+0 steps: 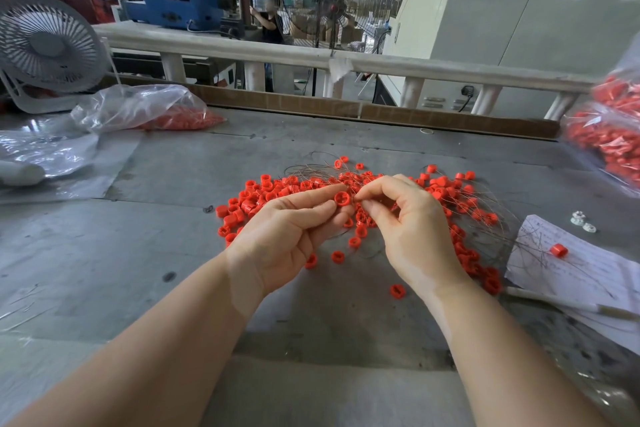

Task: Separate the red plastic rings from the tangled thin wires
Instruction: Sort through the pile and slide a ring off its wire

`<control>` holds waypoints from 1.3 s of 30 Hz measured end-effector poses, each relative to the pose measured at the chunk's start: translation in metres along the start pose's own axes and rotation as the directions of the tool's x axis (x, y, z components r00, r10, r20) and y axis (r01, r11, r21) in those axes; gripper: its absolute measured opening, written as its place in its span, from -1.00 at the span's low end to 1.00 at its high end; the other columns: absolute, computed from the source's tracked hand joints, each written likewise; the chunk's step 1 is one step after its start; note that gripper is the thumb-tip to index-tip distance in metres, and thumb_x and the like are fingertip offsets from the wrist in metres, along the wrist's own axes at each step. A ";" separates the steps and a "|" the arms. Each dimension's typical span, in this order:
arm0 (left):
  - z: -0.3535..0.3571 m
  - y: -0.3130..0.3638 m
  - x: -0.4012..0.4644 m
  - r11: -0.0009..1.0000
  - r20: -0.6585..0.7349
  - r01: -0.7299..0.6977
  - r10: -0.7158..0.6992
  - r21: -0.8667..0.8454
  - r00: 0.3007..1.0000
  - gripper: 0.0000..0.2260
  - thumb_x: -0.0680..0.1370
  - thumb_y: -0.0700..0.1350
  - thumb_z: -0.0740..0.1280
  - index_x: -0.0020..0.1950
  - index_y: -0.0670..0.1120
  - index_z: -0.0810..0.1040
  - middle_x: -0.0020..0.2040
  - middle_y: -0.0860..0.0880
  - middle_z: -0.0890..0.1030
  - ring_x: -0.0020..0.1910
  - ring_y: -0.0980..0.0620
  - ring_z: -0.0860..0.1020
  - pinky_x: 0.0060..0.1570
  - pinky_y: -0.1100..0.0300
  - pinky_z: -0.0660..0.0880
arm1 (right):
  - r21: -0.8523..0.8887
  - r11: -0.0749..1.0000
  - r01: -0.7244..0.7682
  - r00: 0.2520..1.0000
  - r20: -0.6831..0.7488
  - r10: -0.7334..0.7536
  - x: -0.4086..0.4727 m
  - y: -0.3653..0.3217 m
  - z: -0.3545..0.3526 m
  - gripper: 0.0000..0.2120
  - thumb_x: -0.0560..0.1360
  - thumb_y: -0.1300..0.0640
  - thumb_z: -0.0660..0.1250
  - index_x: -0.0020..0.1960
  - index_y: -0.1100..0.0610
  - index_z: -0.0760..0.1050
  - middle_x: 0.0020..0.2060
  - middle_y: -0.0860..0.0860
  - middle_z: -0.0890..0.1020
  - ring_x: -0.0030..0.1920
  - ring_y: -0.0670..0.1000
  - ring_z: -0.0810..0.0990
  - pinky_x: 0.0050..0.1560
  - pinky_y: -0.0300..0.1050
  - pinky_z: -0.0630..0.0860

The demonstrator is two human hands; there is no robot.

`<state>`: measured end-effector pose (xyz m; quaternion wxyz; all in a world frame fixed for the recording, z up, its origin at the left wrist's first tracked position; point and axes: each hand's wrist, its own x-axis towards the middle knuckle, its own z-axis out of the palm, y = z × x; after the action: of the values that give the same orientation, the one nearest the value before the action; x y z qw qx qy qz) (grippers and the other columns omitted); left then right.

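Observation:
A pile of red plastic rings lies on the grey table, mixed with tangled thin wires that fan out to the right. My left hand pinches one red ring between thumb and fingertips above the pile. My right hand faces it, thumb and forefinger pinched on a thin wire right beside that ring. A few loose rings lie below my hands.
A clear bag of red parts lies at the back left by a white fan. More bagged red parts sit at the right edge. Paper sheets with one ring and wires lie right. A rail borders the table's far side.

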<state>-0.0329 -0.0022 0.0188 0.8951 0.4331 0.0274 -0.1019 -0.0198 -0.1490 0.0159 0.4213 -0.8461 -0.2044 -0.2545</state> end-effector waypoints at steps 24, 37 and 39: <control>0.003 -0.001 -0.001 0.995 0.037 -0.030 0.033 -0.094 0.999 -0.70 0.48 -0.39 0.20 -0.25 -0.21 0.70 -0.22 -0.14 0.69 -0.23 0.06 0.68 -0.30 0.35 0.57 | -0.011 0.991 0.130 0.991 -0.041 -0.130 -0.002 0.000 0.003 -0.84 0.45 0.40 0.35 -0.05 0.24 0.65 -0.19 0.02 0.61 -0.11 0.02 0.59 -0.01 -0.13 0.51; -0.002 -0.004 0.003 0.996 0.090 -0.055 0.062 -0.076 0.994 -0.79 0.39 -0.27 0.26 -0.23 -0.15 0.71 -0.31 -0.07 0.64 -0.33 0.13 0.62 -0.29 0.32 0.58 | 0.041 0.995 0.088 0.995 -0.049 -0.086 -0.004 -0.003 0.005 -0.84 0.41 0.41 0.37 -0.12 0.19 0.63 -0.23 -0.06 0.63 -0.17 -0.10 0.58 -0.07 -0.20 0.52; -0.004 -0.004 0.003 0.996 0.090 -0.064 0.070 -0.066 0.994 -0.78 0.41 -0.26 0.26 -0.23 -0.13 0.71 -0.33 -0.05 0.62 -0.36 0.14 0.60 -0.30 0.31 0.58 | 0.014 0.992 0.127 0.990 -0.059 -0.126 -0.004 -0.003 0.005 -0.81 0.40 0.44 0.36 -0.09 0.21 0.64 -0.19 -0.06 0.60 -0.14 -0.09 0.57 -0.03 -0.20 0.51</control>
<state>-0.0304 -0.0021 0.0123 0.9116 0.4001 -0.0251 -0.0908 -0.0232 -0.1436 0.0131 0.4173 -0.8200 -0.2477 -0.3035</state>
